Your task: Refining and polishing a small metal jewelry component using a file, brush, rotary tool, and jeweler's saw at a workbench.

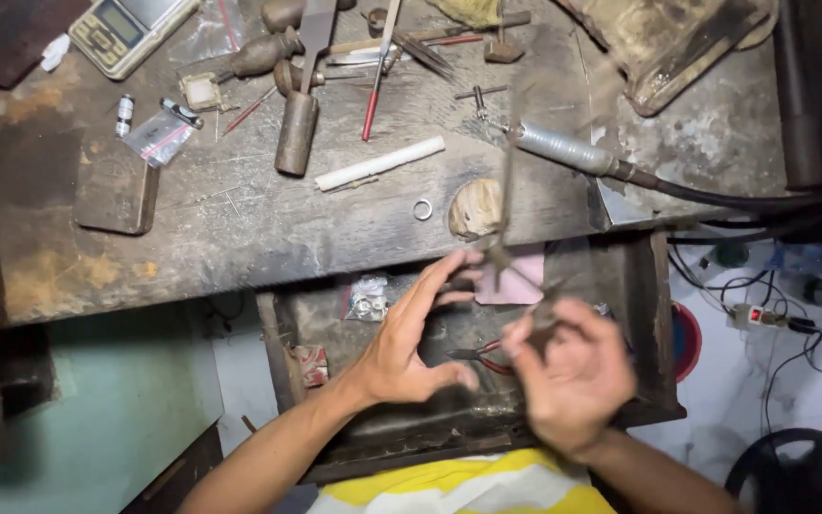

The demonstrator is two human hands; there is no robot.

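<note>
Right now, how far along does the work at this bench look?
Already laid out: a small metal ring lies loose on the workbench beside a white rod. In hand: the left hand is open and the right hand grips a thin, motion-blurred tool over the open drawer. No finished piece shows; red-handled pliers lie in the drawer.

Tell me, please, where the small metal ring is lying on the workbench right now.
In the head view, the small metal ring lies near the workbench's front edge, just left of the rounded wooden peg and below the white rod.
</note>
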